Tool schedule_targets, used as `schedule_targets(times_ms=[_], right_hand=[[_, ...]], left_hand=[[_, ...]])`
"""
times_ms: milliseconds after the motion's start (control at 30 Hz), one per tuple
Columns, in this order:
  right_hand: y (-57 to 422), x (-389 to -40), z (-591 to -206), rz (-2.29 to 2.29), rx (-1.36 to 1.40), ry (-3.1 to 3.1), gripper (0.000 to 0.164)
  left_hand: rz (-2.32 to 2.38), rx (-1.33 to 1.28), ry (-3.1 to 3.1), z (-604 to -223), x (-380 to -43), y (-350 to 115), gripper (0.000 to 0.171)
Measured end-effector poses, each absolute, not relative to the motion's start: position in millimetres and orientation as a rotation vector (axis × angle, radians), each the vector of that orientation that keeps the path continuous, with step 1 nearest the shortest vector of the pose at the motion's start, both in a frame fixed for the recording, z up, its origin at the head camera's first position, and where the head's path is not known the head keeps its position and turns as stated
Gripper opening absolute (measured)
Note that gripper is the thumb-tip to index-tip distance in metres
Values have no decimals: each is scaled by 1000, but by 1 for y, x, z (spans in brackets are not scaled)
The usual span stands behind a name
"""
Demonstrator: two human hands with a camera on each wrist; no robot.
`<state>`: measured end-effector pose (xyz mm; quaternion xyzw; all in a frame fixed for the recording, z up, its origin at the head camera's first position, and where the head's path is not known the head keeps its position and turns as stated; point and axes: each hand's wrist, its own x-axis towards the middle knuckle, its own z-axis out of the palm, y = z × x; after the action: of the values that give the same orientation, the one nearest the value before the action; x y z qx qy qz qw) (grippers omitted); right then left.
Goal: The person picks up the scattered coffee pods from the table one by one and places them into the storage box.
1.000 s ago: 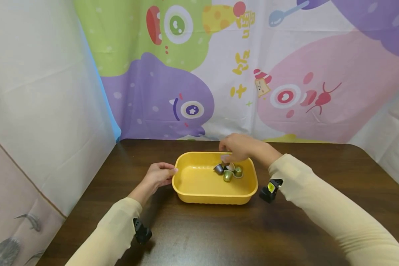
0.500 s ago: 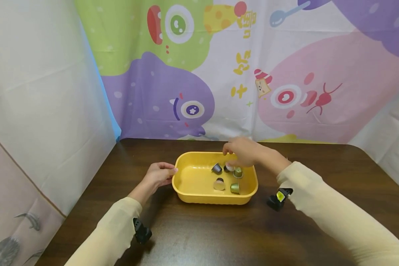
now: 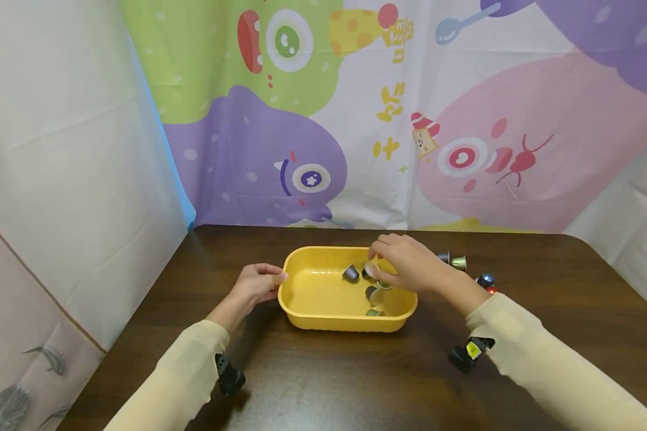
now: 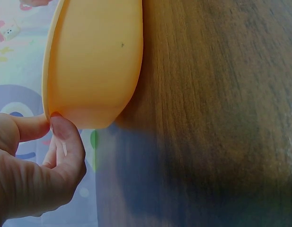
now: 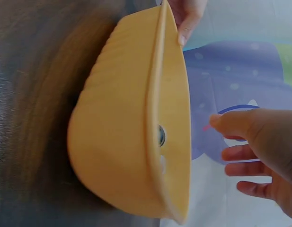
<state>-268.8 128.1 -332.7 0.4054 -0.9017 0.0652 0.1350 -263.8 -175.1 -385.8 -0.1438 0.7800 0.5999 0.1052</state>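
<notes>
Head view — left hand pinching tub, yellow characters; sideways

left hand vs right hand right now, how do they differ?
The left hand pinches the yellow tray by its rim; the right hand holds nothing, fingers spread apart. The left hand is at the tray's left end; the right hand is over its right part. Both are bare below cream sleeves.
</notes>
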Motion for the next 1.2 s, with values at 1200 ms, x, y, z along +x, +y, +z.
schedule_targets(times_ms=[1200], right_hand=[[211,-257,-361,189,884,-2434,34]], left_hand=[[1765,-425,2302,-387,-265,-175,27]])
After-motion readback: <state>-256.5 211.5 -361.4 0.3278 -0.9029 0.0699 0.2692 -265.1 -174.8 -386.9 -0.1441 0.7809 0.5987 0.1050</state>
